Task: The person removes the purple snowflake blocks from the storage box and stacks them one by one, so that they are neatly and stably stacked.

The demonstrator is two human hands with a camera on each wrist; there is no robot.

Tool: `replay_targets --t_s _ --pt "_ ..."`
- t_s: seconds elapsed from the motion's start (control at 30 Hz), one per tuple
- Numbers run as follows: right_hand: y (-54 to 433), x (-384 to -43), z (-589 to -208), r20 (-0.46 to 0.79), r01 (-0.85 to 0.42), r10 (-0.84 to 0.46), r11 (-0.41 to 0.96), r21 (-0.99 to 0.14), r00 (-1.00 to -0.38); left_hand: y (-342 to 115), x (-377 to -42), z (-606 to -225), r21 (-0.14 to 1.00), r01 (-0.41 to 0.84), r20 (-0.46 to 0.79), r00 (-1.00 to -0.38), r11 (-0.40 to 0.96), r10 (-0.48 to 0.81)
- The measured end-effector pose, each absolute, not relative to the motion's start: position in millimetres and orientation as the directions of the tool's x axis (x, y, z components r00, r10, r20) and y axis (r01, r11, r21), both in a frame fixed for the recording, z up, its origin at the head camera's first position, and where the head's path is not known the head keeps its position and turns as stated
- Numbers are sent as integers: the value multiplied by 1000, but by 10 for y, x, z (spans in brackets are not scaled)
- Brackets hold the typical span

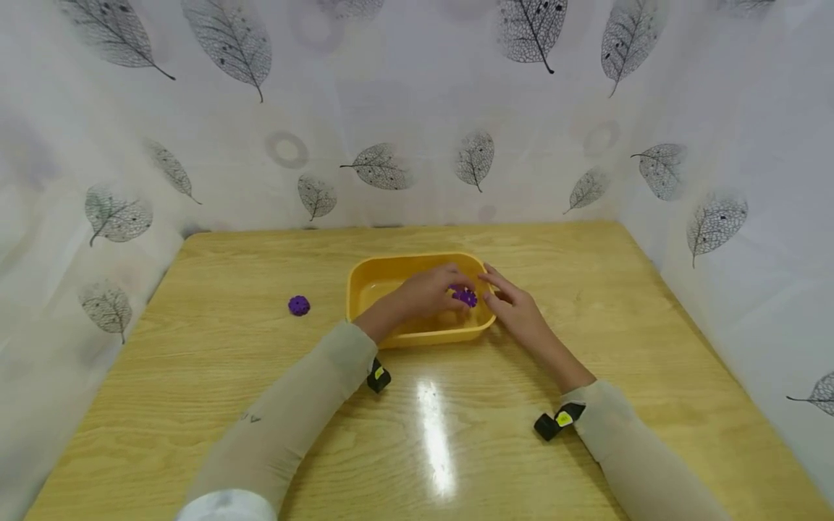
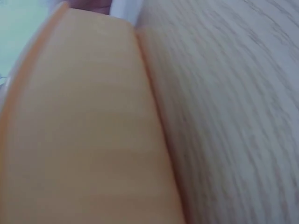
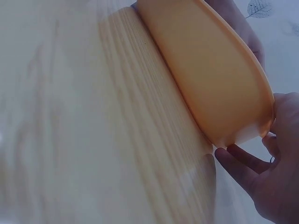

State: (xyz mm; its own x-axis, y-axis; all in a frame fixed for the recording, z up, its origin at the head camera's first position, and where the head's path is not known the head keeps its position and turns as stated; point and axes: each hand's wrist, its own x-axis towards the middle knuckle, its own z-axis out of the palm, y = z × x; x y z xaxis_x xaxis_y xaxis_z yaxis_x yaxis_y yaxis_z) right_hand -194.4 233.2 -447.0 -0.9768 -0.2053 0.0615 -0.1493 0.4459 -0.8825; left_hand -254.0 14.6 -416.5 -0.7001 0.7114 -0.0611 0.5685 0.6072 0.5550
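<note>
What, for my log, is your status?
Left hand in yellow tub at purple piece, grip unclear. Right hand touching tub's end. Nothing obviously in the way.

The tub (image 1: 426, 337) rests on the desk (image 1: 651, 347). A ball (image 1: 299, 305) lies on the desk, left of the tub. The left-hand grip (image 1: 433, 289) is inside the tub, beside a small piece (image 1: 466, 297). The right-hand grip (image 1: 519, 311) touches the tub's right end.

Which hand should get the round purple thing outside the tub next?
Probably the left hand: the round purple thing lies left of the yellow tub, while the right hand touches the tub's right end.
</note>
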Motion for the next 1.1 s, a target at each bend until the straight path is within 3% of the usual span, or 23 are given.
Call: replay_targets --t_s 0.53,0.8,1.1 --pt "2326 -1944 -4487 48 -125 -181 444 -887 -982 -248 -2483 -3985 742 507 128 -749 438 651" --pt "2316 -1964 -4461 19 -97 -183 424 -900 -983 -569 -2365 -3904 746 507 213 -796 431 567" --pt "2309 -1911 -4445 55 -131 -183 436 -891 -982 -1053 -2299 -3940 750 460 219 -851 475 478"
